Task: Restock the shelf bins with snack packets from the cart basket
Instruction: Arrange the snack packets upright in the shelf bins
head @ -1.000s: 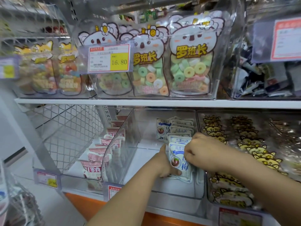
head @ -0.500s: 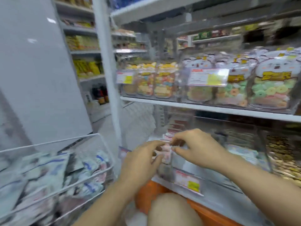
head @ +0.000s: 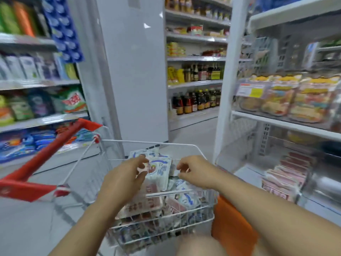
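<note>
Both hands are over the wire cart basket (head: 162,143), which is heaped with snack packets. The left hand (head: 127,175) pinches the left edge of a white-and-blue packet (head: 160,170) standing on top of the heap, fingers above and thumb below. The right hand (head: 196,171) hovers just beside it, fingers loosely curled with nothing visible in them (motion blur softens the detail). Pink packets (head: 287,172) line the clear shelf bin (head: 313,183) at right

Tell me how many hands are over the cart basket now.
2. The left hand pinches a white packet in the middle of the cart basket; the right hand hangs above its right side, fingers curled, grip unclear.
</note>
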